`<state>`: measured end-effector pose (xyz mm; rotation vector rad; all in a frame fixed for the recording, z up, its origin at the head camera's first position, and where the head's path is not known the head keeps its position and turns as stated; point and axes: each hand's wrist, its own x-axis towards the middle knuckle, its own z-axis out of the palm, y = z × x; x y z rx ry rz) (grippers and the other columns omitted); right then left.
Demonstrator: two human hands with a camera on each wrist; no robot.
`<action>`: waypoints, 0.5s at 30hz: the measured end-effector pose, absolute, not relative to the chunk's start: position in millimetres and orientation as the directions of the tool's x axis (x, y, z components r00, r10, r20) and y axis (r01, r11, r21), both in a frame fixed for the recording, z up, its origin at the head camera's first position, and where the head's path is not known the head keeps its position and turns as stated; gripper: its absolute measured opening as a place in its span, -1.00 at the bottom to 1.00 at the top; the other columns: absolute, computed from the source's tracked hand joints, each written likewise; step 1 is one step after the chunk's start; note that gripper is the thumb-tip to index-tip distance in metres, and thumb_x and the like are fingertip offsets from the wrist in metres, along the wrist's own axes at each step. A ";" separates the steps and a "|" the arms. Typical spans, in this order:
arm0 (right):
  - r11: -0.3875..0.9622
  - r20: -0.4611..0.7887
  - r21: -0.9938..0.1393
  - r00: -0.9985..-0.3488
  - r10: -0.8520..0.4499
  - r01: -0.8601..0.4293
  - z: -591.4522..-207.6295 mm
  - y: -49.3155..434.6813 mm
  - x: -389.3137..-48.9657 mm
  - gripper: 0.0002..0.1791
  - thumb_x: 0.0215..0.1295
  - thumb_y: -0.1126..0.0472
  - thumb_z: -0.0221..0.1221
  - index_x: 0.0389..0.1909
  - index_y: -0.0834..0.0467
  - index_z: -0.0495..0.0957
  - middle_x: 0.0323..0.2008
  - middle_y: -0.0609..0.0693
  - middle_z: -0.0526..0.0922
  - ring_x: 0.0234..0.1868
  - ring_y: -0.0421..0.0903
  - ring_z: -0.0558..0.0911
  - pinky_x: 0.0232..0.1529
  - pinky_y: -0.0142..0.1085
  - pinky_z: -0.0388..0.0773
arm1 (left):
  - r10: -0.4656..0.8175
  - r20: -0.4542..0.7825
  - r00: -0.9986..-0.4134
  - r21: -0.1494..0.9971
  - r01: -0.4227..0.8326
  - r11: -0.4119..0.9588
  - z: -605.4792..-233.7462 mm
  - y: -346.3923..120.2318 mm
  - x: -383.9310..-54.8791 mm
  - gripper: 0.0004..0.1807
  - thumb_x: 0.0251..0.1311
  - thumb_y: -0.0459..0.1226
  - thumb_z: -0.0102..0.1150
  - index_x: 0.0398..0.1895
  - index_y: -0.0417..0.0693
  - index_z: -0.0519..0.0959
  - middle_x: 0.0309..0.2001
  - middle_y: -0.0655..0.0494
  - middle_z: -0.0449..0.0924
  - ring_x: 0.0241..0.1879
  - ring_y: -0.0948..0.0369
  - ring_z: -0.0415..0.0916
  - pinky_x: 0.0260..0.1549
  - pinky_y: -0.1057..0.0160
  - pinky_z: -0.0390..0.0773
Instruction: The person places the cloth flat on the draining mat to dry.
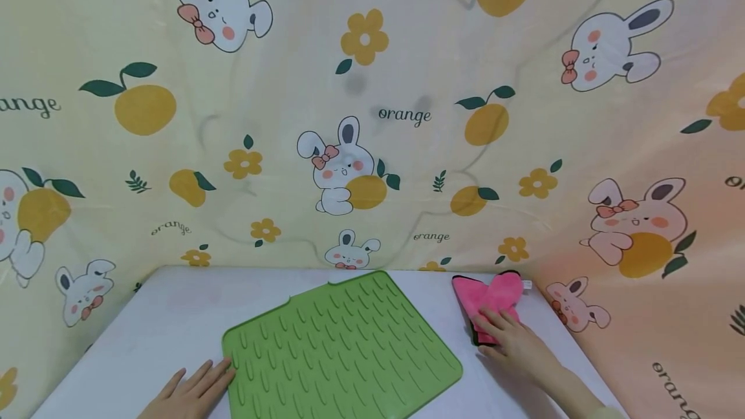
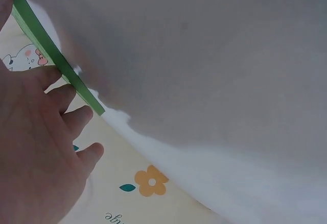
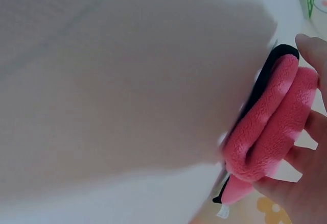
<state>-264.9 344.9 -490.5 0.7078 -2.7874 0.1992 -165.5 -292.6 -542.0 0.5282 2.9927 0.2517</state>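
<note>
Left hand (image 1: 189, 393), fingers extended, touches the left edge of a flat green ridged mat (image 1: 343, 348) on a white bench (image 1: 134, 322) in the head view; the right hand (image 1: 517, 344) rests, fingers outstretched, on a folded pink plush cloth with black edging (image 1: 485, 293). Left wrist: fingertips meet the mat's rim. Right wrist: fingers touch the folded cloth.

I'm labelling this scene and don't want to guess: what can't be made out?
Green mat: near corner cut off by the head view's bottom edge.
Pink cloth: part hidden under the right hand, head view.
White tag: any print is too small in the head view, blurred in the right wrist view.
Left hand: wrist cut off by the head view's bottom edge.
</note>
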 end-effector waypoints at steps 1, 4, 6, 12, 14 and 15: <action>0.869 0.275 -0.069 -0.847 -0.455 -0.490 -490.0 344.3 -265.3 -0.35 0.29 -0.02 0.42 0.37 0.06 0.56 0.35 0.21 0.54 0.32 0.47 0.45 0.19 0.34 0.47 | 0.351 -0.057 -0.935 0.173 0.337 0.926 -541.9 -292.7 -165.2 0.14 0.06 0.58 0.06 0.51 -0.01 0.40 0.52 0.00 0.34 0.44 -0.21 0.31 0.28 -0.49 0.20; 0.864 0.262 -0.058 -0.842 -0.471 -0.501 -489.7 342.8 -267.0 -0.38 0.29 -0.04 0.42 0.35 0.03 0.58 0.30 0.22 0.58 0.31 0.50 0.45 0.12 0.36 0.51 | 0.354 -0.058 -0.933 0.165 0.341 0.925 -541.1 -292.7 -165.0 0.13 0.07 0.58 0.06 0.51 -0.01 0.40 0.52 0.00 0.34 0.44 -0.20 0.32 0.28 -0.48 0.20; 0.860 0.262 -0.052 -0.838 -0.479 -0.508 -490.5 342.1 -268.2 -0.40 0.28 -0.03 0.43 0.31 0.02 0.60 0.27 0.24 0.59 0.29 0.51 0.45 0.04 0.36 0.55 | 0.356 -0.058 -0.933 0.165 0.343 0.925 -540.4 -292.2 -165.0 0.14 0.06 0.58 0.06 0.50 -0.02 0.41 0.52 -0.01 0.34 0.44 -0.20 0.32 0.29 -0.48 0.20; 0.836 0.320 0.007 -0.791 -0.522 -0.549 -494.9 340.1 -274.6 -0.47 0.17 0.05 0.51 0.18 -0.01 0.67 0.13 0.16 0.65 0.10 0.23 0.56 -0.22 0.09 0.67 | 0.354 -0.065 -0.933 0.166 0.339 0.926 -540.1 -291.9 -164.7 0.15 0.06 0.59 0.06 0.50 -0.03 0.41 0.52 -0.02 0.34 0.45 -0.20 0.31 0.29 -0.49 0.19; 0.826 0.342 0.045 -0.768 -0.542 -0.562 -496.8 339.8 -276.9 -0.48 0.14 0.06 0.53 0.15 -0.04 0.69 0.08 0.12 0.66 0.01 0.11 0.55 -0.29 -0.02 0.66 | 0.349 -0.069 -0.934 0.169 0.334 0.927 -540.5 -291.7 -164.6 0.15 0.05 0.59 0.05 0.50 -0.03 0.41 0.52 -0.02 0.34 0.45 -0.21 0.30 0.30 -0.49 0.18; 0.820 0.355 0.066 -0.755 -0.551 -0.568 -497.8 339.7 -278.2 -0.49 0.12 0.07 0.55 0.13 -0.05 0.70 0.05 0.10 0.66 -0.02 0.06 0.54 -0.32 -0.07 0.65 | 0.347 -0.071 -0.935 0.171 0.331 0.928 -540.8 -291.6 -164.6 0.15 0.05 0.59 0.06 0.50 -0.04 0.41 0.52 -0.02 0.34 0.45 -0.21 0.30 0.30 -0.49 0.18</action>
